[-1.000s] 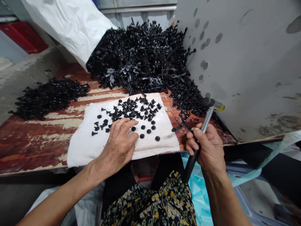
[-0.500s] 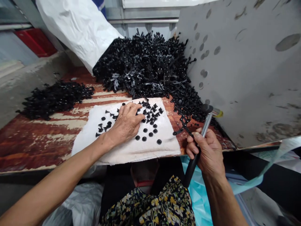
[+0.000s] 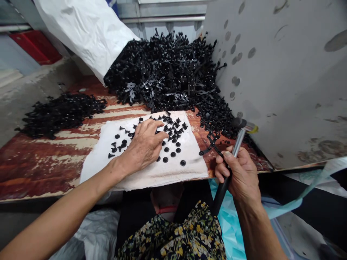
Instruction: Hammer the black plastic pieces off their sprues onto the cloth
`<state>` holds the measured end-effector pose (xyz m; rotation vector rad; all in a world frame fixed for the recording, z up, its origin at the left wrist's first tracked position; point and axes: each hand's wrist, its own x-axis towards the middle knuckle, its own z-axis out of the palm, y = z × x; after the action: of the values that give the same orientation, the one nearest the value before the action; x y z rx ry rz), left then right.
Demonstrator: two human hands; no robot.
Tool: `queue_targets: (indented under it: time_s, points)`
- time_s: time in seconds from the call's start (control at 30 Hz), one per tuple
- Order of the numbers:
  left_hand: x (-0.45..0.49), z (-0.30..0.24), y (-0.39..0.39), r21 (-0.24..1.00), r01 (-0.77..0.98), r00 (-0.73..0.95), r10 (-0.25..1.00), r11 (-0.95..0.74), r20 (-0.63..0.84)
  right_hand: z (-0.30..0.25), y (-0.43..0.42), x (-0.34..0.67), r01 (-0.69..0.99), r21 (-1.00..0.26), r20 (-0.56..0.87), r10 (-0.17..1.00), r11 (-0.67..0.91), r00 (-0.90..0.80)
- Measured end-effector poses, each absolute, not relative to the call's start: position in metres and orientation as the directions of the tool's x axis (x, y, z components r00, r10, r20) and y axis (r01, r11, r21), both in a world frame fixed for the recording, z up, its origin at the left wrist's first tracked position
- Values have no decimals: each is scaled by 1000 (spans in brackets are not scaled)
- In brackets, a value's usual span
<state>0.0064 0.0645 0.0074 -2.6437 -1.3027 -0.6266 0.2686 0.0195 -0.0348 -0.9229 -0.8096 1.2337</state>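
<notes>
On the white cloth point(image 3: 143, 180), my left hand point(image 3: 145, 144) lies palm down among small black round-headed plastic pieces point(image 3: 176, 131). Its index finger and thumb are apart, and I see nothing held between them; the other fingertips are partly hidden. My right hand point(image 3: 238, 173) is closed around a small hammer point(image 3: 239, 144) with a metal shaft, a black handle and a black and yellow head. Between this hand's thumb and fingers is also a thin black jointed strip point(image 3: 215, 144), which reaches out past the cloth's right edge.
A big heap of black jointed parts point(image 3: 168, 76) spills from a white sack point(image 3: 89, 32) at the back. A smaller heap point(image 3: 59, 113) sits on the left of the worn red-brown table point(image 3: 32, 166). A grey panel point(image 3: 276, 83) stands along the right.
The view has shifted slightly. My left hand stays over the small pieces, its index finger and thumb a little further apart. My right hand keeps its grip on the hammer and the strip.
</notes>
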Motion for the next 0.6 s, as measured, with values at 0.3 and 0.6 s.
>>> queue_targets:
  time_s: [0.3, 0.6]
  points:
    - [21, 11, 102, 173, 771, 565, 784, -613, 258, -35, 19, 268, -423, -902, 22, 987, 89, 160]
    - [20, 17, 109, 258, 801, 530, 841, -540, 113, -37, 20, 269, -443, -892, 25, 989, 88, 147]
